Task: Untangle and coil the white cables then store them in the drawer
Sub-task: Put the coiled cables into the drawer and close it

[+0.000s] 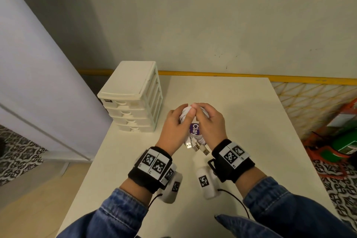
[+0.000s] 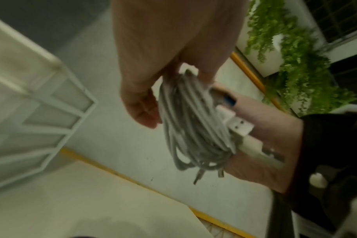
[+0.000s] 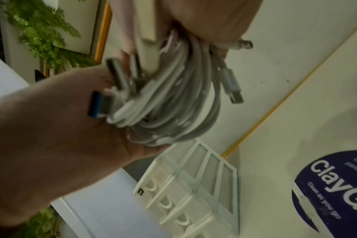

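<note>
A coiled bundle of white cables point(image 1: 201, 140) hangs between my two hands above the middle of the white table point(image 1: 241, 114). My left hand point(image 1: 182, 114) grips the bundle's left side with curled fingers. My right hand point(image 1: 201, 110) grips its right side, the fingertips of both hands meeting on top. Several USB plugs point(image 1: 197, 147) stick out of the bundle toward me. The left wrist view shows the coil point(image 2: 190, 125) under my left hand's fingers point(image 2: 145, 112). The right wrist view shows the coil point(image 3: 173, 104) held against my left palm point(image 3: 71, 128).
A white plastic drawer unit point(image 1: 133, 98) stands at the table's far left, its drawers all closed. A purple round sticker point(image 3: 332, 182) lies on the table under the hands. Beyond the table's right edge, orange and green items point(image 1: 340, 141) sit on the floor.
</note>
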### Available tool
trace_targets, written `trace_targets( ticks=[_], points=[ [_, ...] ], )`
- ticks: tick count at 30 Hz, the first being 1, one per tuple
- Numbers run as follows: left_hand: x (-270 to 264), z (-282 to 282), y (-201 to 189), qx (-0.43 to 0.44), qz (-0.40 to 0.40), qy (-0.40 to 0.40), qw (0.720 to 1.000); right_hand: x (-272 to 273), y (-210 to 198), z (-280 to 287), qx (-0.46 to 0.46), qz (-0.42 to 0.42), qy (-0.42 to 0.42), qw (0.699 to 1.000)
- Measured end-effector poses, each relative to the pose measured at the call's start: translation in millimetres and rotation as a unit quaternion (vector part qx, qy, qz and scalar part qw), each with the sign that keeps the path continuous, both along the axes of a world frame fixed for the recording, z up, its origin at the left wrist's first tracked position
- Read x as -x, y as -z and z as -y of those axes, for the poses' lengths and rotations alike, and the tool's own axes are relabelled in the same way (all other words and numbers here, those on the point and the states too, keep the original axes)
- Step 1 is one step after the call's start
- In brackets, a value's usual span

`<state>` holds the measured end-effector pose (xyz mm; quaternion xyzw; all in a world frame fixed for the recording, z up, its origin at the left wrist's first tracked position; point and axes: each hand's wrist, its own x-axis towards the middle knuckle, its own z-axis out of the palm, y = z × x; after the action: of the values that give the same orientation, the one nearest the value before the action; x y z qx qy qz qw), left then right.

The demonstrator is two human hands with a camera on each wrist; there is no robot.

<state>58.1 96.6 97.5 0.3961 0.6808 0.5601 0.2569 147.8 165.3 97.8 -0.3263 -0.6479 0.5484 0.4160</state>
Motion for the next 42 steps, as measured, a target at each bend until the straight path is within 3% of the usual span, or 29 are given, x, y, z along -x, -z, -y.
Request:
trace_targets(
  ticks=[2,6,9,17,21,27,30,36,42],
  points=[
    [19.3,3.9,5.0,0.013,-0.042,-0.012,0.999,16.9,-0.2,9.2,-0.021,0.017,-0.002,1.0],
    [48.3,21.7,0.1,-0.034,0.02,-0.075,0.996,59.5,4.0,37.9,-0.01,0.018,-0.024,1.0],
    [78.4,36.4,-3.2,-0.041,0.014,-0.102,0.994,91.7,5.8,55.6,0.004,0.004,-0.023,1.0],
    [164.3,74.4,-0.2,-0.052,0.076,-0.037,0.995,168.7,15.5,96.1,0.05,-0.074,-0.059,0.994],
    [197.8,82.9,-1.4,-0.054,0.1,-0.035,0.993,194.6,18.3,105.5,0.131,-0.141,-0.075,0.978],
    [244.0,84.2,-12.0,-0.054,0.085,-0.056,0.993,217.9,28.6,97.2,0.154,-0.083,-0.092,0.98],
    [273.3,80.0,-21.4,-0.044,0.091,-0.071,0.992,219.9,48.9,90.6,0.194,-0.016,-0.05,0.98],
    [303.3,51.1,-36.7,0.01,0.093,-0.074,0.993,225.0,93.3,87.1,0.333,0.116,-0.031,0.935],
    [312.0,23.6,-34.2,0.096,0.091,-0.061,0.989,238.0,103.0,88.2,0.393,0.059,-0.004,0.918]
  ],
)
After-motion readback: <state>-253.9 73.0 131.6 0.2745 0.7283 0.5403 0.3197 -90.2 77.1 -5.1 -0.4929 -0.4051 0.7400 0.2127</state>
